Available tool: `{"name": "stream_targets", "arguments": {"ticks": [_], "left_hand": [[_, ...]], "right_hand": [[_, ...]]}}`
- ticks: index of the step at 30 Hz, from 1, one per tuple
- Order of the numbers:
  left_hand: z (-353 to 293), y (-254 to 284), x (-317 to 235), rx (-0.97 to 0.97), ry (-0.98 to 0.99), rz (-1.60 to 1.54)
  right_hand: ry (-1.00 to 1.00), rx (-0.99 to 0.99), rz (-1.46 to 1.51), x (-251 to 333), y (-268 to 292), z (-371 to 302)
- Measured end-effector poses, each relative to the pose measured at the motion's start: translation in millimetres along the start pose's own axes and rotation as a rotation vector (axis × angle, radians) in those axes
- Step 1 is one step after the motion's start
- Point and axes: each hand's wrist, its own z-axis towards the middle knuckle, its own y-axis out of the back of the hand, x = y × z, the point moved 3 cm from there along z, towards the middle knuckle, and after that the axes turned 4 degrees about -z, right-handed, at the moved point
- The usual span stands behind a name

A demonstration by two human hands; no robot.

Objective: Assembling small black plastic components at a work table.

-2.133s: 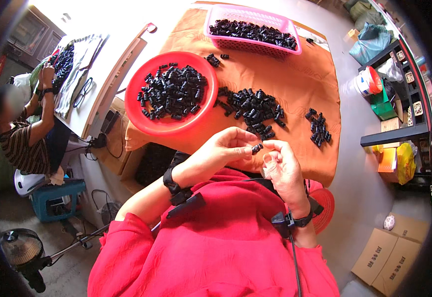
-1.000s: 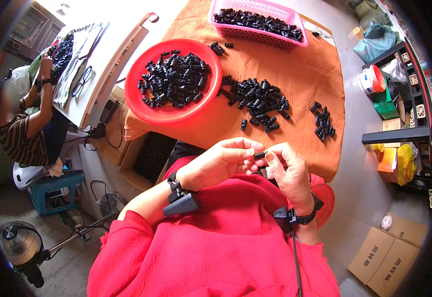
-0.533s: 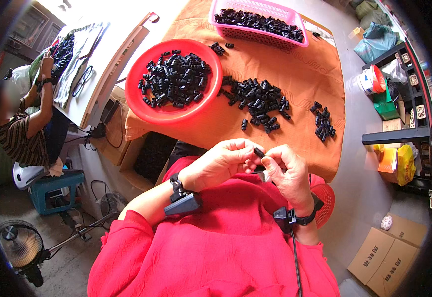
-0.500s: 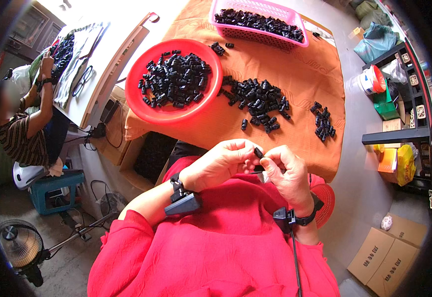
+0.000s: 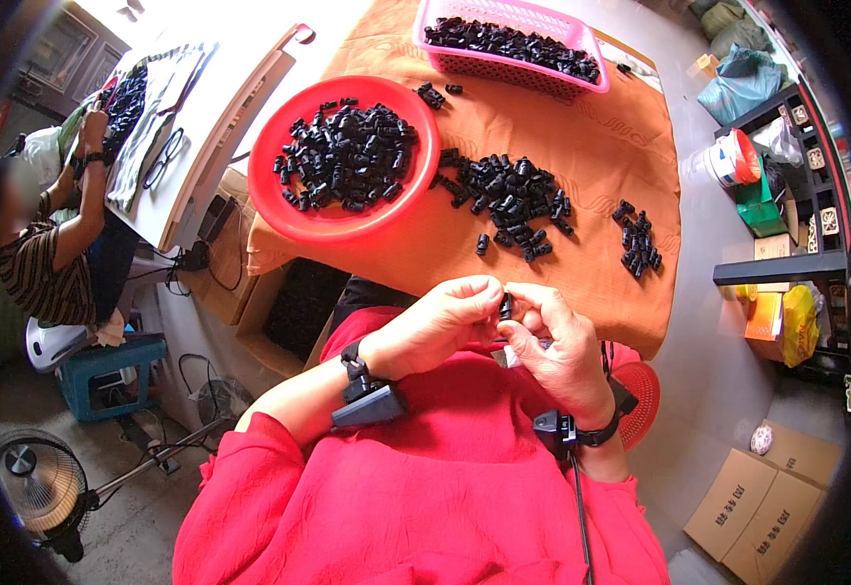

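Just in front of my chest, at the table's near edge, a small black cylindrical plastic part [image 5: 505,306] stands nearly upright between my fingertips. My left hand [image 5: 437,327] is closed in a pinch on its left side. From the right, my right hand [image 5: 560,349] closes its thumb and fingers round the same part. Beyond my hands, a loose heap of similar black parts [image 5: 513,195] lies on the orange cloth [image 5: 601,156]. A smaller group of these parts [image 5: 640,244] lies to its right. To the left, a red round basin [image 5: 267,200] holds many more.
A pink basket [image 5: 533,83] of black parts stands at the far side. Below the table's left edge sits a cardboard box [image 5: 267,341] with dark contents. Another person [image 5: 55,234] works at a white table on the left. A fan [image 5: 43,478] stands lower left; shelves [image 5: 781,268] line the right.
The small part has turned from slanted to nearly upright. My right-hand fingers have shifted up and left around it, and my left hand has moved slightly to the right.
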Motion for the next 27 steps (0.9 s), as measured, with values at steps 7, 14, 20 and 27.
{"name": "stream_targets", "arguments": {"ticks": [7,14,20,27], "left_hand": [[1.3,-0.8,2.8,0.032,-0.012,-0.017],[1.1,1.6,2.1,0.090,0.012,-0.013],[1.5,2.1,3.7,-0.013,-0.015,-0.057],[1.7,2.9,-0.7,0.008,-0.043,0.005]], "right_hand": [[0.029,-0.043,-0.014,-0.5,-1.0,-0.3],[0.092,-0.053,-0.095,1.0,-1.7,-0.2],[0.109,-0.047,-0.116,3.7,0.4,1.9],[-0.035,-0.078,0.019,1.5,0.9,0.6]]}}
